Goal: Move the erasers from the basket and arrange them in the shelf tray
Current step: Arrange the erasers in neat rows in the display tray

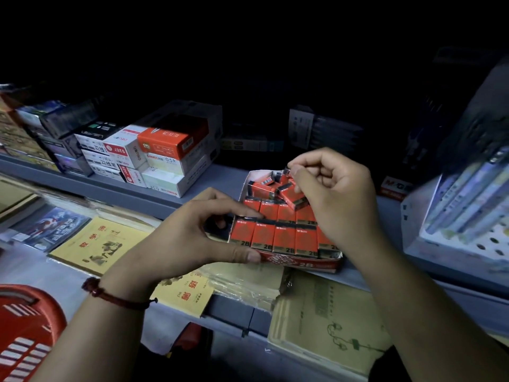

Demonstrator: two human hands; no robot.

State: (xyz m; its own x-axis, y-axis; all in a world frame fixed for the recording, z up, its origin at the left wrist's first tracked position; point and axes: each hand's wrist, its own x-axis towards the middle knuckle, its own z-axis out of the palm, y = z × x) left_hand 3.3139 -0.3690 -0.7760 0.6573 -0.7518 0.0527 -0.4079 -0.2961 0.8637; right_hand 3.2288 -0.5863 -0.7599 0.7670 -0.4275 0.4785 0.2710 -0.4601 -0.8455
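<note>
A red and white cardboard shelf tray (300, 263) stands on the grey shelf, holding neat rows of red and black 2B erasers (283, 238) at the front and several loose erasers (268, 187) piled at the back. My left hand (192, 235) grips the tray's front left corner, thumb on the front wall and fingers on the left row. My right hand (330, 186) hovers over the tray's back right, with its fingertips pinching one small eraser (287, 170). A red basket (24, 326) sits at the bottom left; its contents are hidden.
Stacked stationery boxes (154, 155) fill the shelf left of the tray. Yellow exercise books (99, 244) and greenish notebooks (325, 321) lie on the lower shelf. A white perforated rack of pens (468, 210) stands at the right. The shelf's back is dark.
</note>
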